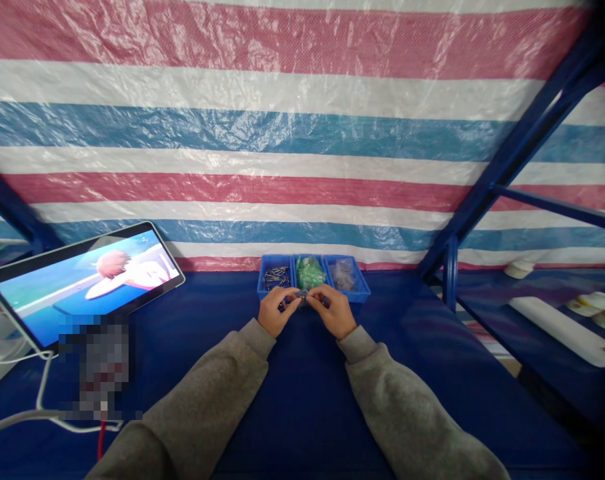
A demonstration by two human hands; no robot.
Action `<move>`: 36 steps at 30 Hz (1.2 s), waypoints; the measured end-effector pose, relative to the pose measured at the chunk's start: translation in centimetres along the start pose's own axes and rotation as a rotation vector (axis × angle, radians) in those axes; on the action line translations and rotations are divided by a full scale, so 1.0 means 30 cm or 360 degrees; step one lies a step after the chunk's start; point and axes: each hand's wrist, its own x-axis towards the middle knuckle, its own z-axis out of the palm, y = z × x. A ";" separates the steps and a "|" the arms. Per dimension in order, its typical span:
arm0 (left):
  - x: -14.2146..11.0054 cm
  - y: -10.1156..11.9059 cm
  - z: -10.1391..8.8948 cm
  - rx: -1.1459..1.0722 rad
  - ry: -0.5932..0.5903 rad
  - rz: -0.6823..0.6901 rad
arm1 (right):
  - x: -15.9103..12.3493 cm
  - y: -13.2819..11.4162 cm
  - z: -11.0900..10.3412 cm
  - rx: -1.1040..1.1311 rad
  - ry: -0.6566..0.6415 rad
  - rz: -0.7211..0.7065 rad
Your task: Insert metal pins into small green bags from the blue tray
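Note:
In front of the bins, my left hand (278,311) and my right hand (334,311) meet, thumbs and forefingers pinched. Between their fingertips is a small greyish-blue piece (301,293), too small to name and partly covered by the fingers. Just behind stand three blue plastic bins (364,291) side by side. Dark metal screws or pins (276,277) lie in the left one. The middle one holds green pieces (310,272), and clear, whitish pieces (343,273) fill part of the right one.
On the left a tablet (89,277) with a lit screen leans at an angle. A pixelated object (105,367) and white cables (42,387) lie by it. Blue metal posts (451,267) frame the blue table (302,413). A white bar (565,330) rests on the right-hand surface.

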 end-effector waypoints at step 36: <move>-0.009 0.001 0.000 -0.0037 0.0011 -0.0045 | -0.002 -0.016 -0.005 -0.0103 -0.0275 -0.0084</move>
